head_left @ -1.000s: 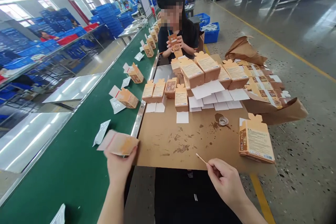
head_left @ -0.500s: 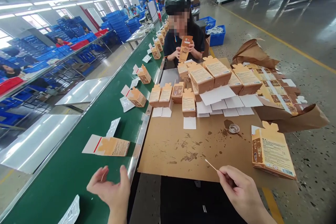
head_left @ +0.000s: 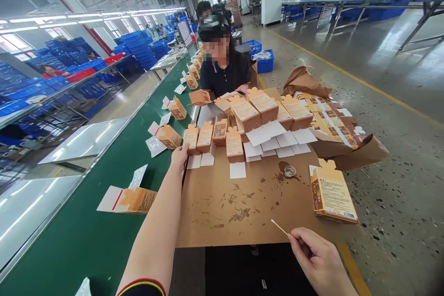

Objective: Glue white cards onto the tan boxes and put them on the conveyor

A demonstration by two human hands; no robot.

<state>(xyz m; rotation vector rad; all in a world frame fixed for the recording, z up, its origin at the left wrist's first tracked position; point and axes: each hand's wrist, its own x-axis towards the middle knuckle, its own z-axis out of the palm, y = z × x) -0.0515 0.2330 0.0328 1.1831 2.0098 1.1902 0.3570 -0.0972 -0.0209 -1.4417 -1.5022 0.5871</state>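
Observation:
My right hand [head_left: 314, 254] pinches a cotton swab [head_left: 279, 226], its white tip pointing up and left over the near edge of the cardboard sheet [head_left: 208, 203]. Stretched far forward, my left hand [head_left: 179, 156] is closed at the left side of a small brown-and-cream cardboard box [head_left: 192, 137], the leftmost of a row. Its fingertips are partly hidden behind the box. Similar boxes with open white flaps stand beside and behind it, including a single box [head_left: 235, 145]. A small clear dish [head_left: 289, 172] sits among wet stains on the cardboard.
On the left, a green conveyor belt [head_left: 79, 236] carries boxes and silver pouches [head_left: 155, 146]. One box [head_left: 335, 192] rests at the sheet's right. A co-worker [head_left: 222, 71] sits across, behind the piled boxes. Torn brown paper [head_left: 364, 155] with flat cartons lies at right.
My left hand has reached forward from above the belt to the leftmost box in the row. My right hand still holds the swab. The co-worker has lowered a box, and the view has shifted.

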